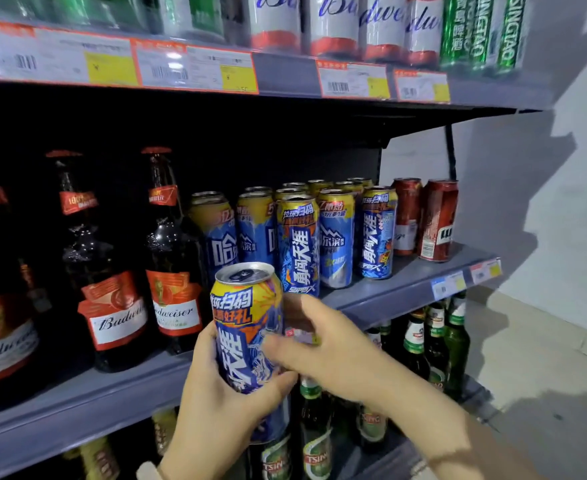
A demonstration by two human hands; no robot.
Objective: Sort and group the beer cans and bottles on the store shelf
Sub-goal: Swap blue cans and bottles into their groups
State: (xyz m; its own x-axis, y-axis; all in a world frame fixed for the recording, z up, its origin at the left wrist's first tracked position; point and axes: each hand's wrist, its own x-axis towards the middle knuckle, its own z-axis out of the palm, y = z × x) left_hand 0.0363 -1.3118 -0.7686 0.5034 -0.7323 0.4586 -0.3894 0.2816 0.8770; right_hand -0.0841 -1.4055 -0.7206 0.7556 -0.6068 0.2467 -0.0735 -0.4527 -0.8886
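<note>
Blue-and-yellow can held upright in front of the middle shelf, off the shelf surface, just below the row of blue cans. Left hand wraps the can's lower body, fingers and thumb curled round it. Right hand touches the can's right side, fingers loosely bent, grip on it unclear. Brown Budweiser bottles stand left, red cans far right. Green bottles on shelf below.
</note>
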